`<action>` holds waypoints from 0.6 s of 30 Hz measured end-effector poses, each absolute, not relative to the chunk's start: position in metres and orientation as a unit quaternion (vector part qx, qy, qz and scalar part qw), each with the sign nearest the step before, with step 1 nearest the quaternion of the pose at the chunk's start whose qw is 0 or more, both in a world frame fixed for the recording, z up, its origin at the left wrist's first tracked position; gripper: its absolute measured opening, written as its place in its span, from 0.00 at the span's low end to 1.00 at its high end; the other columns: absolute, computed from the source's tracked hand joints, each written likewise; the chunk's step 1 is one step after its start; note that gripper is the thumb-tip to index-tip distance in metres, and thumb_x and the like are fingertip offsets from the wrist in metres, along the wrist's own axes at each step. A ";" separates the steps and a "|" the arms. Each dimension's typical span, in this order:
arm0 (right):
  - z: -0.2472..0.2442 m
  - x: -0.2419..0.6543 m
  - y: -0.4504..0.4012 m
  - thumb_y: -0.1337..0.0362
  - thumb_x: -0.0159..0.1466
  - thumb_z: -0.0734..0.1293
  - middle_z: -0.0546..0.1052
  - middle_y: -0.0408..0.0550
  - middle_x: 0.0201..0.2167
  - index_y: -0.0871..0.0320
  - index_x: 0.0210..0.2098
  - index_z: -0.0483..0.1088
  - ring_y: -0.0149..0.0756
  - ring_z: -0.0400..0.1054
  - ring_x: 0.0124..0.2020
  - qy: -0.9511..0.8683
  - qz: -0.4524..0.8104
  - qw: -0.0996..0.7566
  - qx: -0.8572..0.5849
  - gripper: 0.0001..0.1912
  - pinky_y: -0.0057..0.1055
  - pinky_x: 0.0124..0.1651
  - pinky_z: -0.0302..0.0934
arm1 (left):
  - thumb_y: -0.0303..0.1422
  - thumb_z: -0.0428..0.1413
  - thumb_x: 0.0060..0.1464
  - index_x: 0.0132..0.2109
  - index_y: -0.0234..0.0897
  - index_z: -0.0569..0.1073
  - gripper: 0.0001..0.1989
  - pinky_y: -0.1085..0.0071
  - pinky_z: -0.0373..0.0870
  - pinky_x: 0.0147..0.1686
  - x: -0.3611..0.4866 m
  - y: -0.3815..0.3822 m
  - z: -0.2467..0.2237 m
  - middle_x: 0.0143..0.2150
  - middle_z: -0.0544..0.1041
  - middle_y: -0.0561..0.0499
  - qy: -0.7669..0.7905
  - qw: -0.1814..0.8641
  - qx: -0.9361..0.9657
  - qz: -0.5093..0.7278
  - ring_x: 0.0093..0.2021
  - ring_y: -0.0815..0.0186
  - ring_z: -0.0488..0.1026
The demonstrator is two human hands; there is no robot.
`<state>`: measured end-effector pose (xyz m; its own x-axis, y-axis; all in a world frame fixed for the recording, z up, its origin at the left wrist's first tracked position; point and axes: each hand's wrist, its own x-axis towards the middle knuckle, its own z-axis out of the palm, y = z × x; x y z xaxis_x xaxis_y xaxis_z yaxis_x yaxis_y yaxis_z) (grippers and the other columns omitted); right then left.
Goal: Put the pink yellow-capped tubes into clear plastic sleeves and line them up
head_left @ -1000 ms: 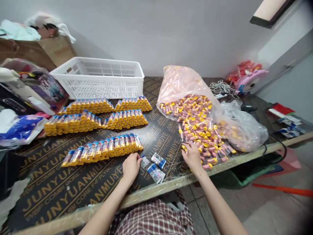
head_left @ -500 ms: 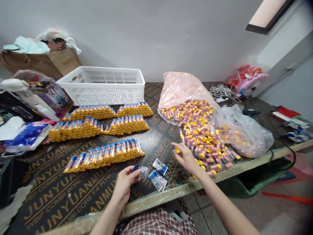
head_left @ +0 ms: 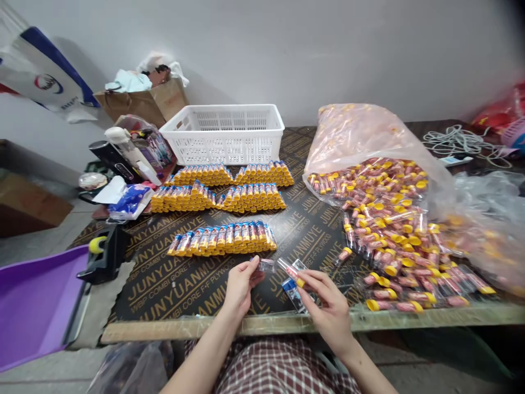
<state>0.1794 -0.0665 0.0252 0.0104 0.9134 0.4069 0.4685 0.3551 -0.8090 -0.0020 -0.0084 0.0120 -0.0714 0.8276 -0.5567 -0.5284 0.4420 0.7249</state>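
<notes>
My left hand [head_left: 241,284] pinches a small clear wrapper [head_left: 267,265] at the table's near side. Close to its right, my right hand [head_left: 326,303] holds a clear tube with a yellow cap [head_left: 290,270], its clear end toward the wrapper. Beneath that tube lie flat blue and clear packets [head_left: 292,293]. Behind my hands stands a stacked row of blue-labelled tubes with yellow caps [head_left: 223,239]; more stacks [head_left: 252,198] are farther back. To the right, a heap of unlabelled pink-filled tubes [head_left: 389,235] spills from a large translucent bag [head_left: 361,131].
A white perforated basket [head_left: 225,148] stands against the wall. At the left are a paper bag [head_left: 139,106], bottles, a tape dispenser [head_left: 109,254] and a purple dustpan [head_left: 39,306]. White cable [head_left: 459,139] lies at the back right.
The view has swung left. My right hand has come from the heap toward my left hand with a yellow-capped tube. The clear wrapper is still in my left hand.
</notes>
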 end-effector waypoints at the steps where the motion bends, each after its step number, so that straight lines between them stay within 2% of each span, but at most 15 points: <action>1: 0.025 0.178 -0.067 0.72 0.60 0.64 0.72 0.48 0.43 0.50 0.49 0.70 0.36 0.68 0.45 -0.671 0.220 0.486 -0.514 0.18 0.34 0.48 0.64 | 0.40 0.68 0.28 0.23 0.29 0.76 0.18 0.74 0.70 0.26 -0.002 -0.009 0.011 0.21 0.74 0.50 0.527 0.665 0.142 0.509 0.22 0.71 0.69; 4: 0.024 0.174 -0.067 0.73 0.60 0.63 0.72 0.48 0.43 0.50 0.50 0.69 0.36 0.68 0.45 -0.692 0.212 0.478 -0.497 0.20 0.34 0.49 0.63 | 0.40 0.68 0.29 0.24 0.29 0.76 0.18 0.74 0.70 0.26 -0.002 -0.010 0.010 0.22 0.74 0.50 0.531 0.658 0.150 0.513 0.23 0.71 0.69; 8: 0.022 0.171 -0.068 0.71 0.61 0.63 0.72 0.49 0.44 0.50 0.50 0.69 0.36 0.68 0.46 -0.704 0.269 0.444 -0.484 0.18 0.35 0.50 0.63 | 0.43 0.65 0.37 0.28 0.30 0.76 0.18 0.73 0.71 0.27 0.001 -0.013 0.013 0.26 0.75 0.49 0.512 0.654 0.193 0.522 0.26 0.70 0.70; 13: 0.015 0.171 -0.067 0.71 0.63 0.59 0.72 0.48 0.44 0.49 0.48 0.70 0.36 0.68 0.45 -0.688 0.330 0.440 -0.474 0.17 0.33 0.47 0.66 | 0.37 0.66 0.36 0.39 0.33 0.74 0.21 0.73 0.71 0.31 0.003 -0.016 0.025 0.30 0.76 0.51 0.461 0.699 0.220 0.501 0.29 0.70 0.72; 16: 0.012 0.172 -0.065 0.72 0.60 0.61 0.70 0.47 0.43 0.47 0.51 0.67 0.35 0.69 0.41 -0.687 0.328 0.441 -0.475 0.21 0.33 0.44 0.67 | 0.34 0.67 0.35 0.44 0.34 0.71 0.25 0.72 0.71 0.31 0.004 -0.019 0.029 0.29 0.76 0.51 0.451 0.725 0.234 0.465 0.28 0.69 0.73; 18: 0.012 0.172 -0.064 0.73 0.58 0.62 0.68 0.48 0.44 0.47 0.55 0.62 0.36 0.68 0.42 -0.693 0.308 0.440 -0.482 0.27 0.36 0.47 0.66 | 0.34 0.68 0.34 0.42 0.34 0.71 0.25 0.72 0.71 0.29 0.006 -0.023 0.030 0.30 0.77 0.51 0.447 0.744 0.249 0.431 0.27 0.68 0.73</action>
